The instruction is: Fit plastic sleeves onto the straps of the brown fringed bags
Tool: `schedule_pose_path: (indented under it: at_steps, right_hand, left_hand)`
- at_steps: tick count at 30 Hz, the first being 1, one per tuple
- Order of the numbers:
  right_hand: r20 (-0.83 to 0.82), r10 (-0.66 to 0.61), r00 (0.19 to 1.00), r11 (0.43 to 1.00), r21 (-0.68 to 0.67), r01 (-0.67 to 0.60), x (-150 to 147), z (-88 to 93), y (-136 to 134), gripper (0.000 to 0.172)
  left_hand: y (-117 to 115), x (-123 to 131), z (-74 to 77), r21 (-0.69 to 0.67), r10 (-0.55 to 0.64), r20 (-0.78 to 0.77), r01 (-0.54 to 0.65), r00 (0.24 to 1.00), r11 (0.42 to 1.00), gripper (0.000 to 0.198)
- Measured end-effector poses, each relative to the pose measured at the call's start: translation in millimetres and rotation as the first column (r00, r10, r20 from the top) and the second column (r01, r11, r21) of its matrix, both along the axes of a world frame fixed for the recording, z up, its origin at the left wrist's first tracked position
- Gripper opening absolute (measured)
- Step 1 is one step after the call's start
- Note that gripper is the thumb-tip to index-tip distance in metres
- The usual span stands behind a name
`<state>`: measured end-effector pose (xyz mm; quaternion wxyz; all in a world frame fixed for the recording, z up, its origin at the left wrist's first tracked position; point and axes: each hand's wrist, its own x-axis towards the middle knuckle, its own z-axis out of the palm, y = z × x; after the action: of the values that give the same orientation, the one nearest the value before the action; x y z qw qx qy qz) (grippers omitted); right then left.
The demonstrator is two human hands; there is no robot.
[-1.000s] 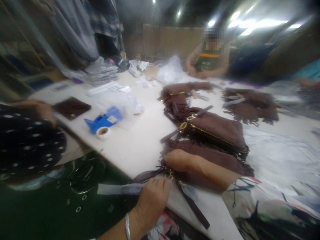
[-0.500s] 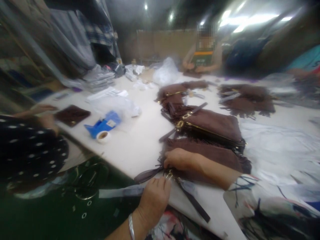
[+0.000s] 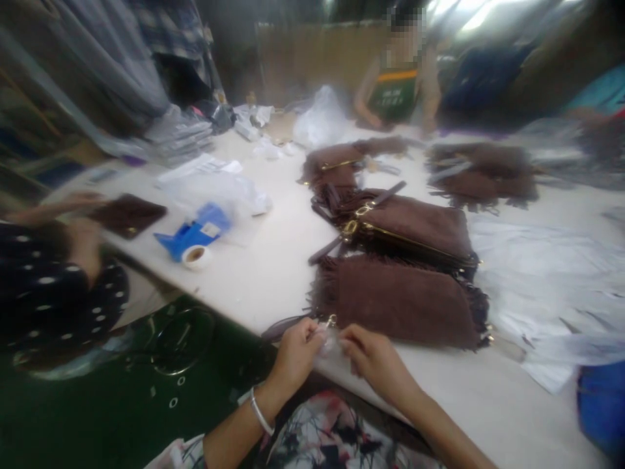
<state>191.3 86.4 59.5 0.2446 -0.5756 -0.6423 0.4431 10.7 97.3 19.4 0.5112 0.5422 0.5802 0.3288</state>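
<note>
In the head view, a fringed dark brown bag [image 3: 403, 299] lies on the white table [image 3: 273, 277], right in front of the person, with a gold clasp [image 3: 332, 320] at its near left corner. Both hands are just below that clasp. The left hand [image 3: 299, 348], a silver bracelet [image 3: 262, 412] on its wrist, has thumb and fingertips brought together on a wisp of pale film [image 3: 323, 333]. The right hand [image 3: 374, 355] is beside it, fingers curled in and slightly parted; blur hides whether they grip anything. A dark strap [image 3: 284, 327] loops out at the left hand's far side.

A second brown bag [image 3: 420, 218] with a gold zip lies just behind the first. Left across the table is a blue tape dispenser [image 3: 193, 231] bearing a white label [image 3: 211, 230] (too blurred to read), with a tape roll [image 3: 196, 256] against its near end. At the far side, a co-worker wears a green top [image 3: 392, 98]; pale lettering shows on it, but the words cannot be made out. At the left edge, another person in a dotted sleeve [image 3: 46, 280] has hands by a flat brown piece [image 3: 129, 215].
</note>
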Motion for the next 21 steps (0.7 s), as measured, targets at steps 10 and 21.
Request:
schedule_pose_path:
  at_steps: [10, 21]
  right_hand:
    - [-0.445, -0.496, 0.746, 0.827, -0.503, 0.25, -47.8, -54.0, -32.0, 0.044]
    - [-0.633, -0.603, 0.485, 0.797, -0.506, 0.33, -47.9, -75.0, -35.7, 0.055]
  left_hand:
    - [7.2, 19.7, 0.6, -0.116, 0.12, 0.11, -0.108, 0.987, 0.987, 0.02]
    - [-1.4, 4.2, 8.5, -0.131, 0.042, 0.068, -0.032, 0.997, 0.991, 0.021]
